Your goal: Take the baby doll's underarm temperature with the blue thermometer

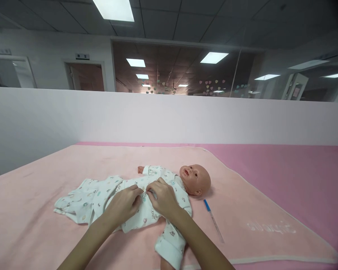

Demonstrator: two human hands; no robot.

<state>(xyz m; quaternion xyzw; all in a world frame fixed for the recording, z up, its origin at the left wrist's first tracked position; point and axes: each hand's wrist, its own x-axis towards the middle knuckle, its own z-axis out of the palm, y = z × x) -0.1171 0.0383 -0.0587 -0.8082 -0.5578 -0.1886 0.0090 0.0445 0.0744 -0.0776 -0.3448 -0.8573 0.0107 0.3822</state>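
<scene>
Doll: a baby doll [195, 179] lay on its back, bald head to the right and legs to the left.
Romper: a white printed romper [101, 195] was on the doll, reaching from its neck down over the legs, where the cloth lay loose and rumpled at the left end.
Left hand: the left hand [125, 204] rested on the doll's belly with its fingers curled, fingertips nipping the romper's front at the middle of the chest.
Right hand: the right hand [163, 197] lay on the doll's chest, just on the head side of the left hand, thumb and fingers closed on the same front edge of cloth. The two hands met fingertip to fingertip.
What was pinched: whether it was a snap or only cloth could not be told, as the fingers hid it.
Near sleeve: the doll's nearer sleeve [170, 243] stretched towards the camera beside the right forearm, its cuff turned back.
Far arm: the doll's small hand [141, 169] stuck out of the sleeve on its far side.
Stick: a thin clear stick with a blue tip [212, 219] lay on the blanket just right of the doll's head, clear of both hands.
Blanket: a pale pink blanket [45, 195] lay under the doll.
Sheet: a deeper pink sheet [284, 168] showed beyond the blanket's edge, right of the doll.
Partition: a white partition [169, 116] stood behind the doll.
</scene>
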